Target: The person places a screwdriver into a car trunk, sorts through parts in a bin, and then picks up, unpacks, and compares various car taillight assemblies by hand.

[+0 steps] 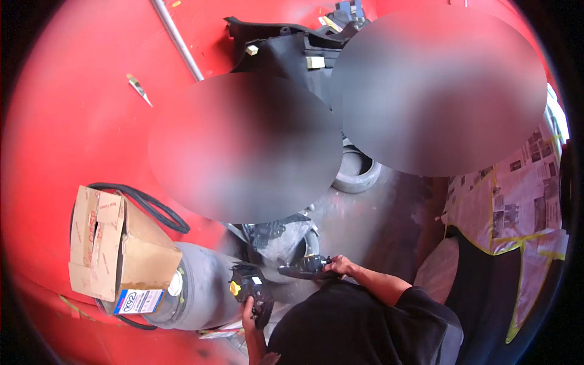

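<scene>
My left hand (249,313) is closed around the lower edge of a black plastic part with a yellow cap (258,298), which also carries a white label. It is held beside a grey drum (210,286). Farther right, my right hand (342,266) grips one end of a long black plastic part (309,266) in front of my dark shirt. Just beyond it lies a scuffed grey and black piece (274,236) with a round opening. The exact kind of either held part cannot be made out.
A torn cardboard box (97,237) and a K92 label (139,302) are at the drum's left end. A black hose (161,210) curves behind. Newspaper masking (517,204) covers a panel at right. A grey ring (359,179) stands beyond; two blurred ovals hide much.
</scene>
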Motion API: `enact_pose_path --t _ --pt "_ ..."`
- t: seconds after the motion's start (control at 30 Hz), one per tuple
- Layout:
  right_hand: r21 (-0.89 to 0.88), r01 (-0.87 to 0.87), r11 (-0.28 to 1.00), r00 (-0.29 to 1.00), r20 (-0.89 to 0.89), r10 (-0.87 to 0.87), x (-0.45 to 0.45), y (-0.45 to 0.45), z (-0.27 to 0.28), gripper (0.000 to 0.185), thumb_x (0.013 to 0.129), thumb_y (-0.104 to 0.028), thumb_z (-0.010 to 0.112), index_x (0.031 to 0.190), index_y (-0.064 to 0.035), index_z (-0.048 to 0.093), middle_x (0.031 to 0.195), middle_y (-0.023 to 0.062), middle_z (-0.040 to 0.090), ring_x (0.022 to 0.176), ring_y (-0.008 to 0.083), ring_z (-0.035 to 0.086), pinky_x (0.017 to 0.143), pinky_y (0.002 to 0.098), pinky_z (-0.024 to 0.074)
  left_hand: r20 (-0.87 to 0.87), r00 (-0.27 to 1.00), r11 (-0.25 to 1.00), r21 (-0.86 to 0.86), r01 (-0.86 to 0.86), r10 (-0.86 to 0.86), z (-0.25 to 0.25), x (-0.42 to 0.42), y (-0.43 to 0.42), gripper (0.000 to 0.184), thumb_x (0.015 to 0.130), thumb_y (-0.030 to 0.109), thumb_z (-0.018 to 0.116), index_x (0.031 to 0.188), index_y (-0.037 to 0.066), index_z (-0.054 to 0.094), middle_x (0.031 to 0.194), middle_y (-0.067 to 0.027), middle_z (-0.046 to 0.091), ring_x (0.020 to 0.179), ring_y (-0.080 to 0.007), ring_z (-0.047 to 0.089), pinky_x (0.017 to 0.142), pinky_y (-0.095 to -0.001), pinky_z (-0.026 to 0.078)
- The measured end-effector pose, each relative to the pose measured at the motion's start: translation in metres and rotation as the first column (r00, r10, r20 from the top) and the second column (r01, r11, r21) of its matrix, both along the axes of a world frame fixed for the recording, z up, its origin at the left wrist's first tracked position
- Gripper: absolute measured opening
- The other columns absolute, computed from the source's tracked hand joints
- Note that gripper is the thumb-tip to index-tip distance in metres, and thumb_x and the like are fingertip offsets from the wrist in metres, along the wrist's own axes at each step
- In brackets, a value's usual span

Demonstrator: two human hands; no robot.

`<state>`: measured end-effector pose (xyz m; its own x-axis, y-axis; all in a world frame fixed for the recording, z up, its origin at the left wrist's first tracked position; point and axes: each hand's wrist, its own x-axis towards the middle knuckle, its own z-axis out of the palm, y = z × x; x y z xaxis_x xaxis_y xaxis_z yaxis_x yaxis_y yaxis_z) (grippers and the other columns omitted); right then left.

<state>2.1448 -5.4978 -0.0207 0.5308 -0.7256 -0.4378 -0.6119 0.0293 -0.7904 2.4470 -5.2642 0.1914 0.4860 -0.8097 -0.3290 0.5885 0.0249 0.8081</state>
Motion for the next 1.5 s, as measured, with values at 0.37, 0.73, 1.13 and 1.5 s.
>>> enact_pose_path --t 0.37,0.73,1.13,1.5 --pt "0.333 -0.003 0.943 0.94 0.323 -0.111 0.0 0.0 0.025 0.024 0.086 -0.019 0.066 0.103 -0.0023 0.072 0.088 0.0089 0.073 0.076 0.0156 0.066 0.056 0.0278 0.054 -0.071 0.996 0.998 0.026 -0.056 0.058 -0.008 -0.003 0.021 0.05 0.099 0.015 0.055 0.146 0.005 0.041 0.131 -0.01 0.058 0.114 -0.0235 0.062 0.098 -0.0392 0.051" --pt "0.148 0.072 0.986 0.987 0.129 -0.092 0.01 0.007 0.09 0.04 0.082 -0.03 0.074 0.102 0.0049 0.068 0.084 0.0085 0.068 0.078 0.0167 0.061 0.067 0.0343 0.0492 -0.037 0.994 0.992 0.074 -0.101 0.104 -0.021 -0.011 0.045 0.055 0.09 0.014 0.064 0.14 0.002 0.044 0.128 -0.0095 0.058 0.113 -0.0219 0.059 0.098 -0.0361 0.049" --pt "0.101 0.036 0.994 0.986 0.158 -0.052 0.017 -0.004 0.11 0.043 0.08 -0.034 0.074 0.097 0.0052 0.069 0.081 0.0092 0.066 0.078 0.0163 0.059 0.07 0.035 0.0482 -0.077 0.995 0.998 0.024 -0.056 0.058 -0.023 -0.011 0.028 0.054 0.092 0.016 0.064 0.14 0.002 0.044 0.125 -0.0106 0.06 0.107 -0.0217 0.064 0.094 -0.0376 0.053" --pt "0.031 0.018 0.999 0.998 -0.063 -0.016 0.011 -0.012 0.1 0.048 0.078 -0.04 0.075 0.092 0.0054 0.068 0.077 0.0158 0.067 0.074 0.0198 0.064 0.067 0.0373 0.0497 -0.165 0.982 0.994 0.072 -0.084 0.094 -0.018 -0.016 0.017 0.055 0.086 0.012 0.069 0.136 0.002 0.047 0.119 -0.0095 0.062 0.105 -0.0214 0.063 0.091 -0.0347 0.053"
